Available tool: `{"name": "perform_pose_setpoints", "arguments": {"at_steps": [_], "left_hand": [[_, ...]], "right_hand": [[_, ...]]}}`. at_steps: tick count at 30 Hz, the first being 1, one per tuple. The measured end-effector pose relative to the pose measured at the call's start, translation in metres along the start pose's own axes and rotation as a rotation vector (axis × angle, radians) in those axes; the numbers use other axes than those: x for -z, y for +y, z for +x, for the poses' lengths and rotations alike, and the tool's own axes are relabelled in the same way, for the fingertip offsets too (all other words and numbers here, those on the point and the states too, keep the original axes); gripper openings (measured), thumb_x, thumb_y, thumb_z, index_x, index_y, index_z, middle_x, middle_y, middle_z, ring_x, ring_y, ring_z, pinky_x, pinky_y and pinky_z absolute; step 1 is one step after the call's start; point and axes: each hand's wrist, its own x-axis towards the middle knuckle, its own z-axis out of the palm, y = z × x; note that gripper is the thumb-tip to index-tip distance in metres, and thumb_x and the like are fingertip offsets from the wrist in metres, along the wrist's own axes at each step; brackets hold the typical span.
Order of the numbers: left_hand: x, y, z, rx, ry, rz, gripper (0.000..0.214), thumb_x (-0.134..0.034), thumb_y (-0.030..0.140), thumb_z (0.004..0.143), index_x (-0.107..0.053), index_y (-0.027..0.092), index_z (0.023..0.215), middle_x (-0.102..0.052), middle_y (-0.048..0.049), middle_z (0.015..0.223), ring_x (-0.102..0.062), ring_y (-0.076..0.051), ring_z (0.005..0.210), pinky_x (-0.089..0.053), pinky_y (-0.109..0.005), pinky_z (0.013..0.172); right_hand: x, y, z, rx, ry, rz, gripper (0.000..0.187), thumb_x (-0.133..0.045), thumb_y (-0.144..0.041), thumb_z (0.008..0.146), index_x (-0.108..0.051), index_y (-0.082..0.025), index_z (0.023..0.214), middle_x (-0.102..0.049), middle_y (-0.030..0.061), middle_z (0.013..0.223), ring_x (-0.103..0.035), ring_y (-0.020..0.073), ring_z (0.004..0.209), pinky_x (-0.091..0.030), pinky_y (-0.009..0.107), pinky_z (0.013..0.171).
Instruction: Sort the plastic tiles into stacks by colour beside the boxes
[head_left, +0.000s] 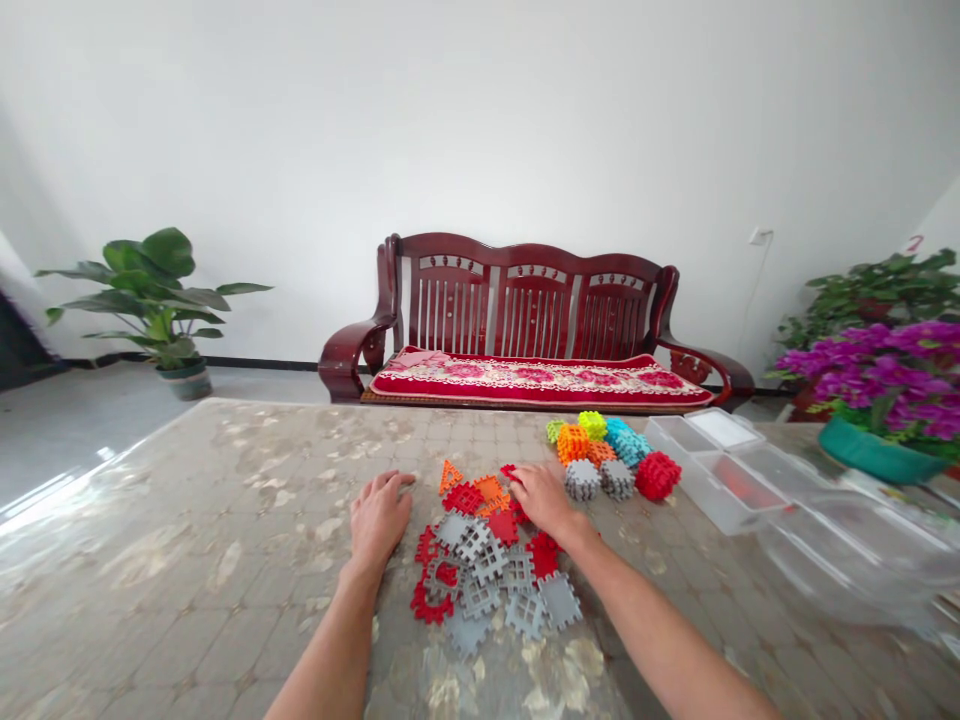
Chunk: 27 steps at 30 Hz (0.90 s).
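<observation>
My left hand [381, 512] lies on the tabletop with its fingers stretched out, left of a loose pile of flat interlocking building tiles; nothing is in it. At the far right edge of the pile, my right hand [541, 498] has its fingers closed on a small red building tile [508, 471], which they partly cover. Grey tiles [480, 597] with toothed edges, some solid and some with window grids, fill the near part of the pile. Red tiles [463, 497] and orange tiles [489, 490] lie farther back, with an orange triangle tile [449, 476] at the far end.
Beyond my right hand stand several assembled tile blocks, among them a red block [658, 476], an orange block [573, 444] and a blue block [628, 443]. Clear plastic boxes [731, 500] and a teal flower pot [877, 452] are at the right. A wooden bench [525, 300] stands behind the patterned table [187, 530].
</observation>
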Motion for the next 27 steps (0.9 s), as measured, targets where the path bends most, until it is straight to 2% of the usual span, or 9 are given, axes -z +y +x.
{"name": "perform_pose_setpoints", "arguments": {"at_steps": [4,6,8,11,16,22,27], "left_hand": [[0.0,0.0,0.0,-0.005,0.001,-0.003,0.042,-0.044,0.023,0.085,-0.07,0.029,0.118,-0.062,-0.0056,0.136,-0.053,-0.028,0.125,-0.041,-0.045,0.103],[0.0,0.0,0.0,-0.005,0.001,-0.007,0.042,-0.043,0.023,0.085,-0.069,0.029,0.118,-0.062,-0.0058,0.136,-0.053,-0.028,0.126,-0.041,-0.045,0.103],[0.0,0.0,0.0,-0.004,0.0,-0.007,0.042,-0.043,0.023,0.086,-0.069,0.028,0.118,-0.061,-0.0062,0.137,-0.053,-0.029,0.126,-0.042,-0.045,0.102],[0.0,0.0,0.0,-0.006,-0.001,-0.006,0.043,-0.042,0.023,0.086,-0.069,0.028,0.118,-0.061,-0.0063,0.137,-0.052,-0.029,0.126,-0.042,-0.045,0.102],[0.0,0.0,0.0,0.002,-0.002,-0.005,0.042,-0.042,0.024,0.086,-0.069,0.028,0.118,-0.061,-0.0061,0.137,-0.052,-0.028,0.127,-0.041,-0.045,0.103],[0.0,0.0,0.0,0.001,-0.019,-0.003,0.041,-0.042,0.024,0.088,-0.068,0.028,0.12,-0.06,-0.0059,0.139,-0.05,-0.028,0.128,-0.039,-0.045,0.105],[0.0,-0.001,0.0,0.004,-0.019,-0.004,0.041,-0.042,0.024,0.088,-0.068,0.029,0.12,-0.06,-0.0058,0.139,-0.05,-0.028,0.128,-0.039,-0.045,0.104]], "right_hand": [[-0.002,0.012,0.002,-0.1,0.027,0.118,0.036,-0.041,-0.02,0.092,-0.072,-0.02,0.11,-0.077,0.0064,0.098,-0.071,0.0189,0.092,-0.052,0.029,0.084],[-0.002,0.019,0.001,-0.148,0.018,0.168,0.037,-0.043,-0.019,0.089,-0.072,-0.019,0.111,-0.077,0.0043,0.089,-0.071,0.0172,0.076,-0.054,0.026,0.07],[-0.002,0.025,-0.001,-0.18,0.019,0.195,0.037,-0.047,-0.018,0.085,-0.071,-0.018,0.113,-0.077,0.0041,0.091,-0.07,0.0164,0.071,-0.055,0.025,0.064],[0.001,0.028,-0.006,-0.18,0.037,0.192,0.041,-0.056,-0.017,0.077,-0.07,-0.018,0.116,-0.076,0.0054,0.104,-0.07,0.018,0.085,-0.055,0.028,0.074],[0.003,0.024,-0.015,-0.135,0.041,0.123,0.047,-0.069,-0.016,0.066,-0.071,-0.016,0.113,-0.073,0.0086,0.108,-0.066,0.0235,0.102,-0.05,0.033,0.092],[0.001,0.016,-0.015,-0.134,0.077,0.042,0.04,-0.067,-0.017,0.071,-0.072,-0.016,0.111,-0.071,0.0117,0.111,-0.063,0.026,0.109,-0.045,0.036,0.099],[0.0,0.01,-0.02,-0.134,0.121,0.04,0.043,-0.062,-0.013,0.075,-0.069,-0.018,0.117,-0.07,0.0103,0.117,-0.063,0.0246,0.113,-0.044,0.037,0.103]]}}
